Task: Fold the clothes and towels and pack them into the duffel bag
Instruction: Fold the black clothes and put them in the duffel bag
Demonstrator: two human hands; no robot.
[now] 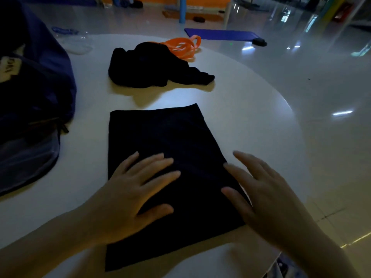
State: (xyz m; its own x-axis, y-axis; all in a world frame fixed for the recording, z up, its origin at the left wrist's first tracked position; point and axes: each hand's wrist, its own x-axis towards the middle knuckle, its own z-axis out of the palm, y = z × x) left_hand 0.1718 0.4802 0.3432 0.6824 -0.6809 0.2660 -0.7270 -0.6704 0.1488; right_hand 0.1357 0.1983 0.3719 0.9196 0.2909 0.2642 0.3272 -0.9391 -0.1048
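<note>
One round white desk (230,101) carries everything, its curved rim running from 12 o'clock round the right side to about 4 o'clock, with glossy floor (301,77) open beyond that rim. At 9 o'clock the dark blue duffel bag (40,93) takes up the left side of the desk and runs off the left of the view, its zipper end turned toward the middle. A strip of bare desk lies between the bag and the folded black cloth (160,141), which lies flat at 6 o'clock as a long rectangle, its near edge just beside the desk's near rim and its far edge pointing toward 12 o'clock. The left hand (132,195) lies flat on the cloth's near left part, fingers straight and spread. The right hand (269,195) is at the cloth's right edge, fingers straight and spread, partly over the cloth and partly over bare desk; whether it presses down cannot be told. At 12 o'clock, well apart from the folded cloth, a crumpled black garment (148,67) lies in a heap. Orange bands (183,48) touch its far right side, near the desk's far rim.
</note>
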